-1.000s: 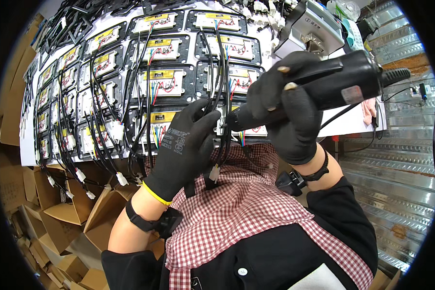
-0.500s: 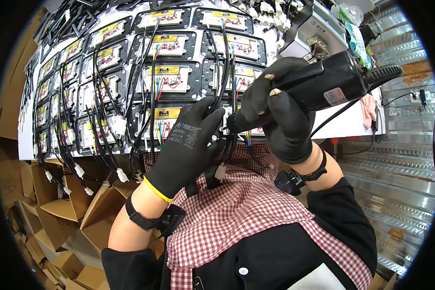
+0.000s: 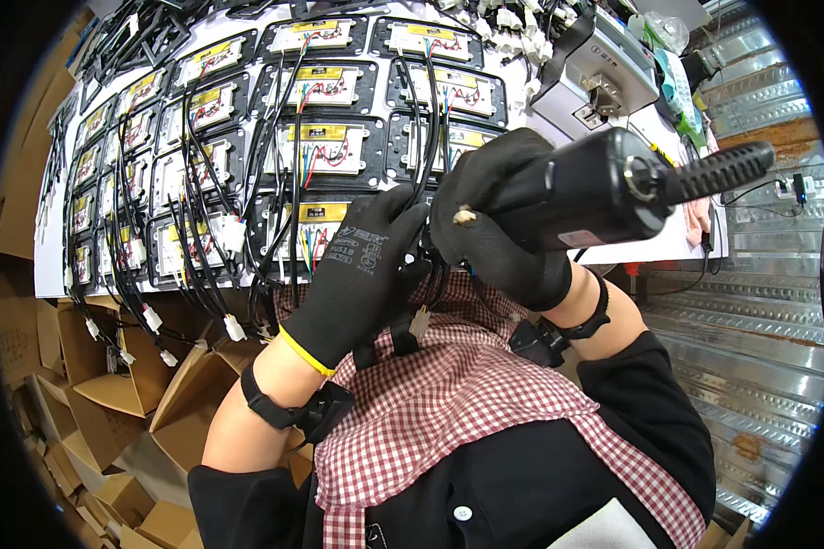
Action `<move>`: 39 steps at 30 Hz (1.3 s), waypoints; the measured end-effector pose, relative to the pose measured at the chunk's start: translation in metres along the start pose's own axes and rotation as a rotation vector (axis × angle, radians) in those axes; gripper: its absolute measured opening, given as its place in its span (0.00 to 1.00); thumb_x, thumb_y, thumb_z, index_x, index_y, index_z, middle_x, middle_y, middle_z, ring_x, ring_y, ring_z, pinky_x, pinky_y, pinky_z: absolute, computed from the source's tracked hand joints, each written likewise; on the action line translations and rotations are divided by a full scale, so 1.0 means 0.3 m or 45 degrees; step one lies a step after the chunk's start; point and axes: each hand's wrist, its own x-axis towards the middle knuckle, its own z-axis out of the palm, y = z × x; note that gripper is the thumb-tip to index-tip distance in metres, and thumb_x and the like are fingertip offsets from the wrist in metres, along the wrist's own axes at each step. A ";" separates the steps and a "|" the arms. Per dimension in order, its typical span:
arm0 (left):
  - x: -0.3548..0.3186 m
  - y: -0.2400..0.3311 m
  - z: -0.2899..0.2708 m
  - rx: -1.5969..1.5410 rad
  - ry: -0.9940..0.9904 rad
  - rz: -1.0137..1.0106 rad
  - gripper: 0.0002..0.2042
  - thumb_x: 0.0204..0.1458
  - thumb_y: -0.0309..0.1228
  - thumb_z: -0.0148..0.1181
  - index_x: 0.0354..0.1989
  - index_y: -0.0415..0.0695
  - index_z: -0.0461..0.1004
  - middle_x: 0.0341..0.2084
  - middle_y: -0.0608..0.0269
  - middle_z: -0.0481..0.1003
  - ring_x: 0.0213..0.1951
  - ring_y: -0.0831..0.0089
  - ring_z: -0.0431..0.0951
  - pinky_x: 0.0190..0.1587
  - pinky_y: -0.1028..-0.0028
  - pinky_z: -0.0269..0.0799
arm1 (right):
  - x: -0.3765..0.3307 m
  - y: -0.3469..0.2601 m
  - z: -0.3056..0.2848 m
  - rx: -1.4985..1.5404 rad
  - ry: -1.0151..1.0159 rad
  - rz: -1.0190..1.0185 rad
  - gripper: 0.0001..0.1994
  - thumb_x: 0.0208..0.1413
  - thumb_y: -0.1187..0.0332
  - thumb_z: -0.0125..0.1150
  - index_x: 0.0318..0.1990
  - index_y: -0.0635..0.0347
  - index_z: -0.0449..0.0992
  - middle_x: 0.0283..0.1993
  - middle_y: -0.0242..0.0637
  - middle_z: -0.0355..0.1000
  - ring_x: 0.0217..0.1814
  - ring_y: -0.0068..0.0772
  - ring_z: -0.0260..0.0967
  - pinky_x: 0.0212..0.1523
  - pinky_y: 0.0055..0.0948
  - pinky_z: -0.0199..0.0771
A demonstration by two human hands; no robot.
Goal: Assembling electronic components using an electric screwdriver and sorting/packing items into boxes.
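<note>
In my right hand (image 3: 499, 206), black-gloved and closed, is a black corded electric screwdriver (image 3: 595, 197). Its body points up to the right, and its front end is hidden behind the glove. My left hand (image 3: 357, 274), also gloved, has its fingers closed around black cables (image 3: 428, 151) right beside my right hand. A white plug (image 3: 419, 324) hangs from these cables over the table's front edge. Beneath and beyond my hands lie rows of black-framed modules (image 3: 320, 148), white with yellow labels and coloured wires. The nearest one is partly covered by my hands.
A grey metal device (image 3: 595, 78) stands at the back right, near a heap of white connectors (image 3: 513, 37). Black plastic parts (image 3: 128, 46) are piled at the far left. Several open cardboard boxes (image 3: 110, 375) sit below the table's left front. Ribbed metal sheeting (image 3: 742, 339) lies on the right.
My right hand has moved slightly left and closer to my left hand. The screwdriver has swung so its rear end faces up more. My left hand barely moved.
</note>
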 end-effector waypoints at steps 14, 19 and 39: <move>0.124 0.025 -0.068 0.044 -0.047 -0.069 0.20 0.45 0.33 0.68 0.47 0.43 0.71 0.40 0.50 0.73 0.40 0.51 0.75 0.42 0.59 0.72 | -0.100 -0.191 -0.175 0.455 0.740 -0.345 0.11 0.57 0.63 0.54 0.42 0.56 0.63 0.22 0.28 0.57 0.20 0.19 0.53 0.23 0.22 0.55; 0.360 -0.062 -0.037 0.721 -0.041 -0.251 0.21 0.53 0.50 0.59 0.40 0.42 0.73 0.28 0.53 0.77 0.33 0.53 0.78 0.36 0.61 0.73 | -0.292 -0.128 -0.296 0.505 0.635 0.164 0.16 0.43 0.71 0.59 0.42 0.63 0.69 0.24 0.34 0.67 0.20 0.25 0.65 0.21 0.22 0.66; 0.278 0.047 0.118 0.159 -0.510 0.149 0.35 0.52 0.49 0.55 0.64 0.39 0.59 0.64 0.42 0.57 0.65 0.47 0.57 0.67 0.49 0.45 | -0.153 -0.120 -0.465 0.306 1.206 0.009 0.13 0.54 0.71 0.55 0.47 0.62 0.66 0.25 0.33 0.65 0.22 0.24 0.63 0.25 0.22 0.66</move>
